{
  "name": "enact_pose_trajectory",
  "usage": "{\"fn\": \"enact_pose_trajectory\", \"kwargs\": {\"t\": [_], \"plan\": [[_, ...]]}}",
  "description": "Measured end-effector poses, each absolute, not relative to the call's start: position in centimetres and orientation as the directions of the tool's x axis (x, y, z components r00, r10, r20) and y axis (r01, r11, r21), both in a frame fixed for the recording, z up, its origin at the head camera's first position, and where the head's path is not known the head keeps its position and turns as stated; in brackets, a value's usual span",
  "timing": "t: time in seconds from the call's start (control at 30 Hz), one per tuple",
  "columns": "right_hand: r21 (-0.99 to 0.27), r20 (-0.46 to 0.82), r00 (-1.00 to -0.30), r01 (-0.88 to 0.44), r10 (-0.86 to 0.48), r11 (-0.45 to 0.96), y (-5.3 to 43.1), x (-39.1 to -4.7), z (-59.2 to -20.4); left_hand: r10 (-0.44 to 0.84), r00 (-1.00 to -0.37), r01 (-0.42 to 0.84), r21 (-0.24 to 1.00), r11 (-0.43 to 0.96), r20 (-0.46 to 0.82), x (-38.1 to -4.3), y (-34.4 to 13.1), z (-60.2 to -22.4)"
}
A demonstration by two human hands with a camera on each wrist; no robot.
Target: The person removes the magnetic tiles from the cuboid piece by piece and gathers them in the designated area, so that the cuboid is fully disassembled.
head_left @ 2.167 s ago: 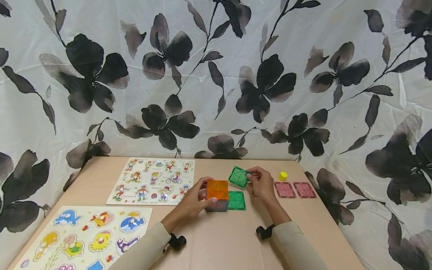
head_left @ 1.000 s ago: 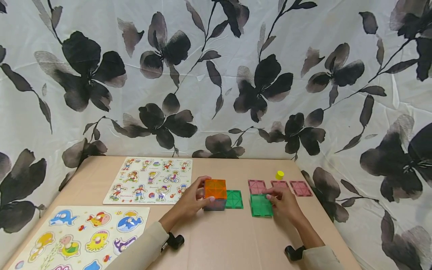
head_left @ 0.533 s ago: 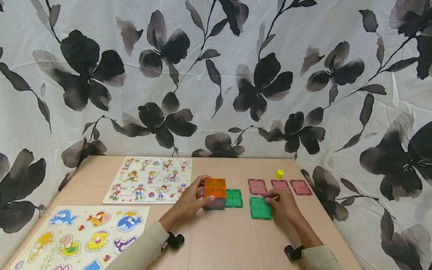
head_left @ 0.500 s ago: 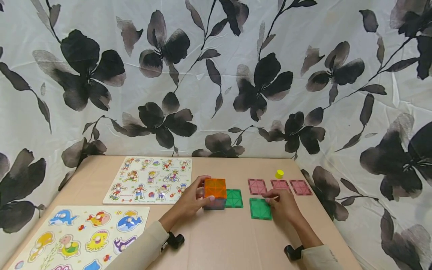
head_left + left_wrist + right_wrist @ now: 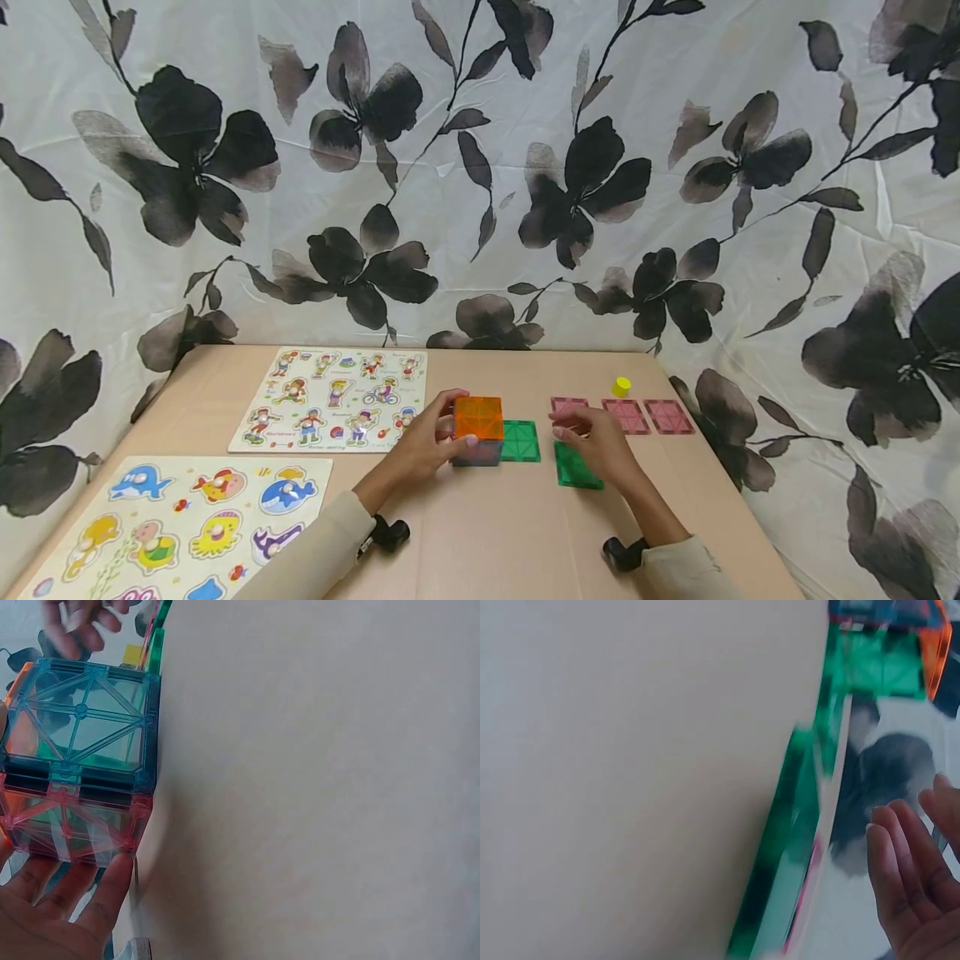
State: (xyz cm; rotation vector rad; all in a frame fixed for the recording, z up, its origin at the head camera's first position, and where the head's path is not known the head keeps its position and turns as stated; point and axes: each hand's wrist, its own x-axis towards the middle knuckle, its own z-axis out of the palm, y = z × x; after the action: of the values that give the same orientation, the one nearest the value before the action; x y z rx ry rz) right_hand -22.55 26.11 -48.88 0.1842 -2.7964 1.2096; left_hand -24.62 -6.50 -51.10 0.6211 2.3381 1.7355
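Observation:
My left hand [image 5: 423, 450] grips a cube of see-through magnetic tiles [image 5: 480, 418], thumb on its near side and fingers behind. The cube has an orange top, and the left wrist view shows a blue face [image 5: 81, 712] and a pinkish-red face [image 5: 67, 825]. Flat against the cube's right side lies a green square tile [image 5: 521, 442]. My right hand [image 5: 603, 446] hovers with loosely bent fingers and nothing between them, over a second green tile [image 5: 576, 471] that it partly covers. In the right wrist view those fingers [image 5: 885, 862] are apart from the blurred green tiles.
Behind the right hand, pink square tiles [image 5: 669, 417] lie in a row, with a small yellow cylinder [image 5: 621, 387] beyond them. A picture board of children [image 5: 330, 400] lies at the back left, and a sea-animal board [image 5: 217, 517] at the front left. A floral cloth [image 5: 480, 208] hangs behind the table.
My right hand carried a green tile rightward from beside the cube, set it down in front of the pink tiles, let go and moved back left. The left hand keeps holding the cube.

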Motion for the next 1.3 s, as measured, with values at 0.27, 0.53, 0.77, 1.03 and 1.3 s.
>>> {"fn": "enact_pose_trajectory", "kwargs": {"t": [0.27, 0.53, 0.77, 1.03, 1.3], "plan": [[-0.838, 0.079, -0.974, -0.181, -0.215, 0.515, 21.0, -22.2, -47.9, 0.423, -0.899, 0.235, 0.941, 0.242, 0.116, -24.7, -6.5, -51.1], [-0.887, 0.061, -0.972, -0.156, -0.225, 0.434, 17.7, -22.2, -47.8, 0.435, -0.887, 0.276, 0.934, 0.227, 0.157, -24.9, -6.6, -51.2], [-0.905, 0.047, -0.981, -0.122, -0.19, 0.408, 17.1, -22.1, -47.9, 0.444, -0.881, 0.289, 0.93, 0.228, 0.165, -24.9, -6.7, -51.3], [-0.911, 0.043, -0.987, -0.103, -0.154, 0.4, 17.2, -22.1, -47.6, 0.457, -0.875, 0.274, 0.942, 0.193, 0.161, -25.0, -6.7, -51.2], [-0.943, 0.064, -0.989, -0.104, -0.134, 0.317, 16.7, -22.0, -47.1, 0.454, -0.879, 0.248, 0.952, 0.179, 0.144, -25.0, -6.6, -51.2]]}}
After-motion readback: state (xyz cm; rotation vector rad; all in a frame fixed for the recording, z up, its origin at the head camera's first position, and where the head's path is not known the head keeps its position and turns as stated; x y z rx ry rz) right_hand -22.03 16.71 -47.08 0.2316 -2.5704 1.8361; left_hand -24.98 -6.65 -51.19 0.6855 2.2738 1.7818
